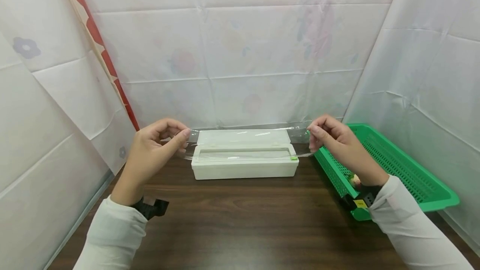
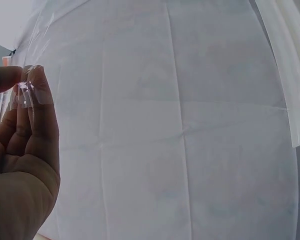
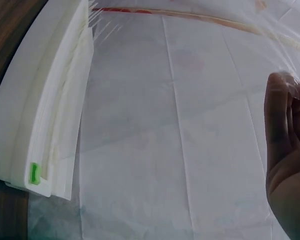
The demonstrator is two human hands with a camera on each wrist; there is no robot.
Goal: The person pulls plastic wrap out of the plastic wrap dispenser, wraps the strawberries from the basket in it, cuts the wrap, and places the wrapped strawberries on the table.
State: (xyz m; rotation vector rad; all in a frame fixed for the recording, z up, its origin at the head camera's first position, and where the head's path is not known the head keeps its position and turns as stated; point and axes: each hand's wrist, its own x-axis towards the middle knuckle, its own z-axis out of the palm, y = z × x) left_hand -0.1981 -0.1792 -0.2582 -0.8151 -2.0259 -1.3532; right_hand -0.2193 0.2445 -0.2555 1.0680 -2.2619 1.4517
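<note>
A clear sheet of cling film (image 1: 243, 133) is stretched between both hands, over a long white cling film dispenser box (image 1: 243, 172) on the table. The left hand (image 1: 155, 141) pinches one end between thumb and fingers; the left wrist view shows the film bunched at the fingertips (image 2: 39, 80). At the other end the right hand (image 1: 331, 138) pinches the film, near the green basket. The dispenser's lid (image 1: 243, 137) stands raised at the back, and a small green slider (image 1: 294, 158) sits at its front right corner.
A green plastic basket (image 1: 405, 161) stands at the right, partly under the right forearm. Inside it shows a small reddish and pale item (image 1: 354, 180), perhaps a strawberry. The brown wooden table (image 1: 240, 220) is enclosed by white patterned cloth (image 1: 240, 45) behind and on both sides.
</note>
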